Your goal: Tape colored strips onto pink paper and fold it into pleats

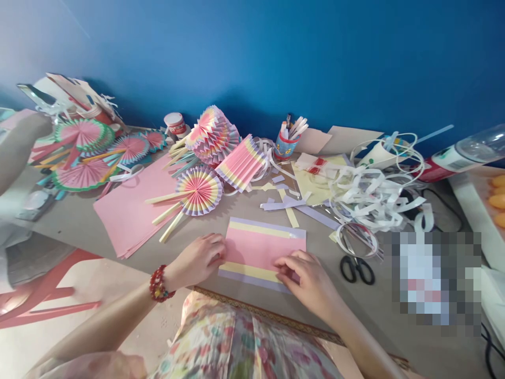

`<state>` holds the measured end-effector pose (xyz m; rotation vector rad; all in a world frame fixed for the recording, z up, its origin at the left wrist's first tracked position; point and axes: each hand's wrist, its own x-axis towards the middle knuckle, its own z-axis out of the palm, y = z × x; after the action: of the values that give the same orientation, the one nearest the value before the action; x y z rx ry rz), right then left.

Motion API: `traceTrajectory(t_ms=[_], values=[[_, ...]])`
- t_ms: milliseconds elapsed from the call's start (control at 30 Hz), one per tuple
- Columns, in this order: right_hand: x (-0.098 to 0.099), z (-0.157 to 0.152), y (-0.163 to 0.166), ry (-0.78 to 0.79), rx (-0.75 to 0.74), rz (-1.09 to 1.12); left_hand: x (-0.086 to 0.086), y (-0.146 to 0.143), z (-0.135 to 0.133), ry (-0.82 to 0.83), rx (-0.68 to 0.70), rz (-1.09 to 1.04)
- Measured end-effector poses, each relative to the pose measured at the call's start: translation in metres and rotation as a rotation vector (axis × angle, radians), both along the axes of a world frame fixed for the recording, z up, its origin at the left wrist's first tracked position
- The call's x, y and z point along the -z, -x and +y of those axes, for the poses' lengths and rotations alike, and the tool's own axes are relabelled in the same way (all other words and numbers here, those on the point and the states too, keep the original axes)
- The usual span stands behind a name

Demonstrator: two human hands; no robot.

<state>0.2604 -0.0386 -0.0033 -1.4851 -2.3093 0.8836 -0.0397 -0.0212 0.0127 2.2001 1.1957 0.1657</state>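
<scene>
A pink paper sheet (252, 247) with yellow and lilac strips along its far and near edges lies flat before me. At its left edge, my left hand (202, 259) has its fingers curled, pinching the paper. My right hand (305, 273) is closed over the lower right part, thumb and fingertips drawn together on the sheet. Just beyond the sheet is a round pleated paper fan (198, 190) with pale sticks. Behind it stand a pleated pink fan stack (213, 134) and a folded striped paper piece (242, 163).
Black-handled scissors (357, 269) and a tape roll (357, 240) lie right, near tangled white strips (379, 197). Pink sheets (130, 210) and green-edged fans (82, 176) are left. A pen cup (286, 145) stands by the wall. Another person's arm (23, 139) reaches in at left.
</scene>
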Motion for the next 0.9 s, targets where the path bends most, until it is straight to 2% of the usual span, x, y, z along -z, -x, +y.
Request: traceTrajectory(t_ms=[600,900], values=[[-0.0055,0.0001,-0.0005,0.033,-0.011,0.009,0.0004,-0.0015,-0.0017,-0.002,-0.006,-0.005],[0.0008,-0.0019,-0.0006,0.012,-0.007,0.008,0.0016,-0.0018,-0.0030,-0.019,-0.001,0.020]])
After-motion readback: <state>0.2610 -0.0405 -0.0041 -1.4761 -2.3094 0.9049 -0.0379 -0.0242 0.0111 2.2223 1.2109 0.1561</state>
